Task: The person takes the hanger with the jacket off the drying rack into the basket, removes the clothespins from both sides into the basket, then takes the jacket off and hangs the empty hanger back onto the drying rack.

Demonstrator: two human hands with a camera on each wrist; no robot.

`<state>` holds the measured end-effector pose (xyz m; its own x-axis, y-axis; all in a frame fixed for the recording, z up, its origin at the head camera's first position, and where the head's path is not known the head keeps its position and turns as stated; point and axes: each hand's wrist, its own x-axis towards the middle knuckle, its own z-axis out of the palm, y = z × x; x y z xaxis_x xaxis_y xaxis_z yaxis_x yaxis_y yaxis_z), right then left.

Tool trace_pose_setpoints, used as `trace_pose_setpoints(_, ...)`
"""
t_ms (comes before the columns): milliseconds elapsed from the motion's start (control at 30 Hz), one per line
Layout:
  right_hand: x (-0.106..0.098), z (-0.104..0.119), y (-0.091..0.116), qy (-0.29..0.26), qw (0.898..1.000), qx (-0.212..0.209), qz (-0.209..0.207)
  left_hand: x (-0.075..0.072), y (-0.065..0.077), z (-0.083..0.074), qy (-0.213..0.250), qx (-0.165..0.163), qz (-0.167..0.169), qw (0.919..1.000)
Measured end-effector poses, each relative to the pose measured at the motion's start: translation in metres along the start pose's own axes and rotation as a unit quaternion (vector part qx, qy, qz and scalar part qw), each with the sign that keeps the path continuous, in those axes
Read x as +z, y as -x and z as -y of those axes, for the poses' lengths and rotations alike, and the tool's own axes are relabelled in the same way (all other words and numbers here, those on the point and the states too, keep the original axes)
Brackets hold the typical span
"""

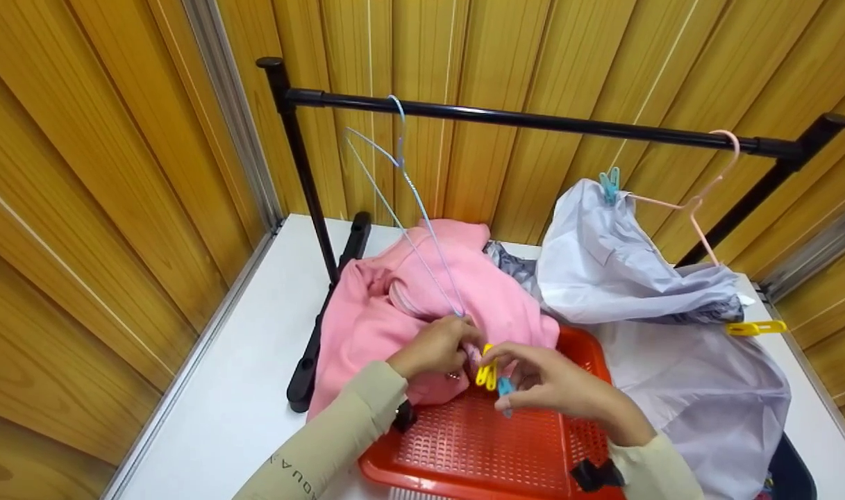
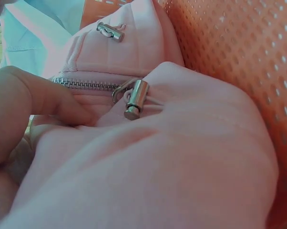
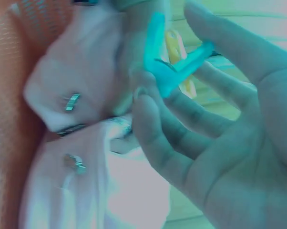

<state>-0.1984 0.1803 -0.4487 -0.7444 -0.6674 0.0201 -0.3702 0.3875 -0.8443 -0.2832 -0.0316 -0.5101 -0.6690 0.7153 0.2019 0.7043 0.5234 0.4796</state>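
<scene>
A pink jacket (image 1: 478, 278) with a metal zipper (image 2: 86, 84) and metal cord stoppers (image 2: 136, 98) lies bunched over a red basket. My left hand (image 1: 436, 346) grips its cloth by the lower end of a light blue wire hanger (image 1: 420, 198), which hooks over the rail. Just right of those fingers is a yellow clothespin (image 1: 486, 376), seemingly clipped at the gathered cloth; the exact spot is hidden. My right hand (image 1: 561, 385) holds a light blue clothespin (image 3: 168, 67) at its fingers, close beside the yellow one.
A black garment rack (image 1: 533, 119) spans the white table (image 1: 207, 389). At right, a white garment (image 1: 603, 257) hangs from a pink hanger (image 1: 693, 203) with blue and yellow clothespins. Under my hands stands the red perforated basket (image 1: 484, 444); a dark container (image 1: 793, 465) is at lower right.
</scene>
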Motion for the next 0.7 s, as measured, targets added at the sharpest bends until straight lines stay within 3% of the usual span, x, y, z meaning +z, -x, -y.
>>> trace_pose_setpoints(133,-0.010,0.009,0.014,-0.002,0.995,-0.040,-0.092,0.001,0.001,0.000,-0.006,-0.002,-0.004,1.0000)
trace_pose_setpoints(267,-0.018,0.019,0.028,0.011,0.980,-0.054,-0.192,0.002,0.002,0.000,-0.024,0.004,-0.012,0.9996)
trace_pose_setpoints(367,-0.026,0.027,0.039,0.021,0.963,-0.064,-0.262,0.003,0.002,0.001,-0.033,0.008,-0.015,0.9993)
trace_pose_setpoints(533,-0.045,0.041,0.064,0.061,0.935,-0.065,-0.344,0.003,0.002,0.001,-0.025,0.004,-0.010,0.9996)
trace_pose_setpoints(700,-0.067,0.051,0.094,0.069,0.897,-0.068,-0.430,0.004,0.001,0.002,-0.008,0.008,-0.007,0.9999)
